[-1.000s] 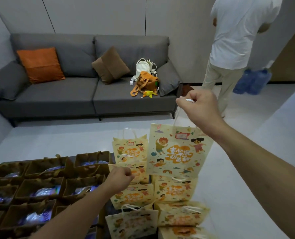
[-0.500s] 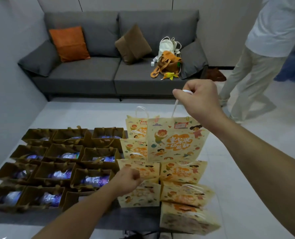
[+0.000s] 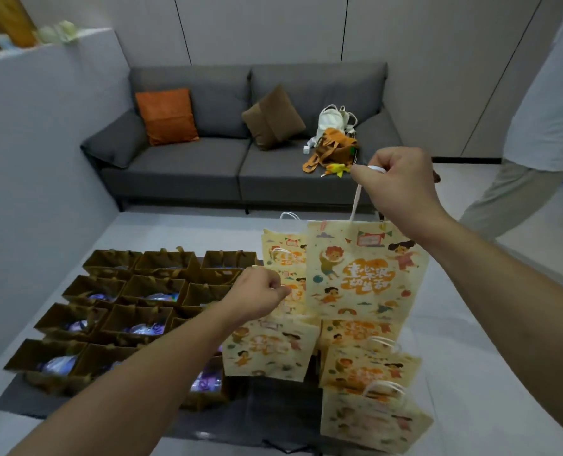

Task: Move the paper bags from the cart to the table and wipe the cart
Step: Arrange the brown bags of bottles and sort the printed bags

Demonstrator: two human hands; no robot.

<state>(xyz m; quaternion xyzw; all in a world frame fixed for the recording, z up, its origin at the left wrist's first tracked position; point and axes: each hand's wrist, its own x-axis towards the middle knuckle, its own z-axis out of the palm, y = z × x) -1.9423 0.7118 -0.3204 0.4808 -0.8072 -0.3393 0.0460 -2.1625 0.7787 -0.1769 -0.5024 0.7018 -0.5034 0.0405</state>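
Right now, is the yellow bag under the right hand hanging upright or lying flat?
Hanging upright: the right hand grips the white handle, and the yellow paper bag hangs below it.

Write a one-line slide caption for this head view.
Right hand lifts a cartoon paper bag by its handle; left hand grips another's.

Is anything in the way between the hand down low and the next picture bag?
Nothing visible is. The left hand is already at the yellow paper bags on the cart, fingers curled at a bag's top, though a handle in its grip cannot be made out. The right hand holds another bag up by its white handle.
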